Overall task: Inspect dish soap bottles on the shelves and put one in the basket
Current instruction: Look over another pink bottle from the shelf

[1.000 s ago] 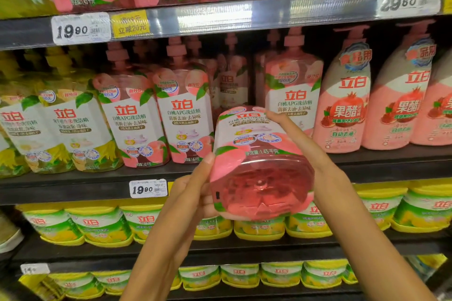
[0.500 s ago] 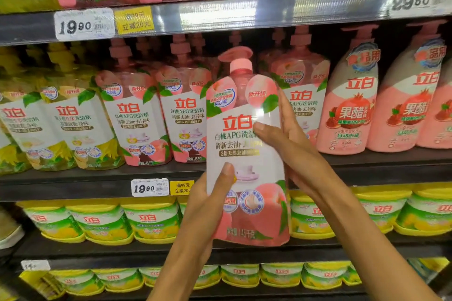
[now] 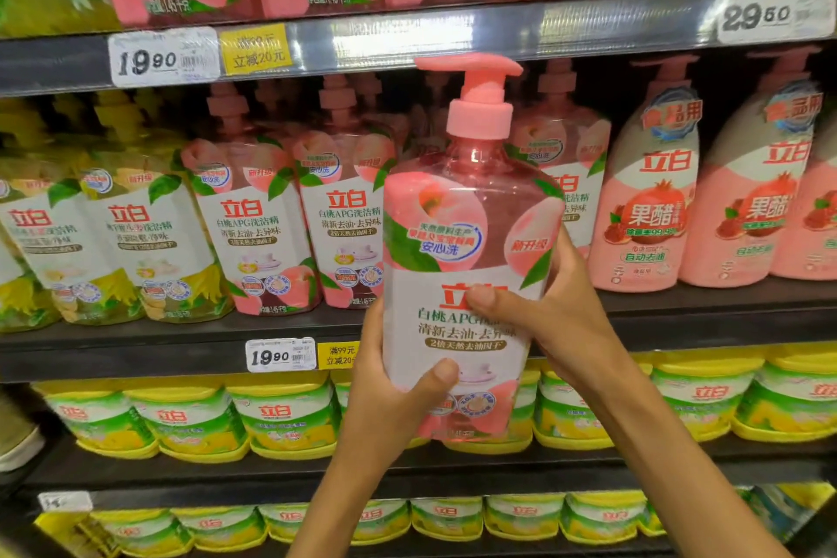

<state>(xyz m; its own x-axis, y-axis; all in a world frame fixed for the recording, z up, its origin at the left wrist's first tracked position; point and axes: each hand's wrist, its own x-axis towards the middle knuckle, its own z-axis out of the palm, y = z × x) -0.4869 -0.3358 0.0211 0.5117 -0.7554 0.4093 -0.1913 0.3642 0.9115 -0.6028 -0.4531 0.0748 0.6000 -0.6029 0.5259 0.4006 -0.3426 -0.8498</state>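
Note:
I hold a pink peach dish soap bottle [image 3: 457, 240] upright in front of the middle shelf, its pump top near the upper shelf rail. Its front label with peach pictures faces me. My left hand [image 3: 389, 394] grips the lower left side, thumb across the label. My right hand [image 3: 557, 308] grips the right side, thumb on the red brand name. No basket is in view.
Matching pink peach bottles [image 3: 253, 222] and yellow lemon bottles [image 3: 136, 240] fill the middle shelf at left. Pomegranate bottles [image 3: 652, 204] stand at right. Yellow-green tubs [image 3: 281, 417] line the lower shelves. A metal shelf rail [image 3: 407, 36] carries price tags above.
The bottle went from lying tipped with its base toward me to standing upright with the label facing me, and it has come closer and higher in view. Both hands stayed on it.

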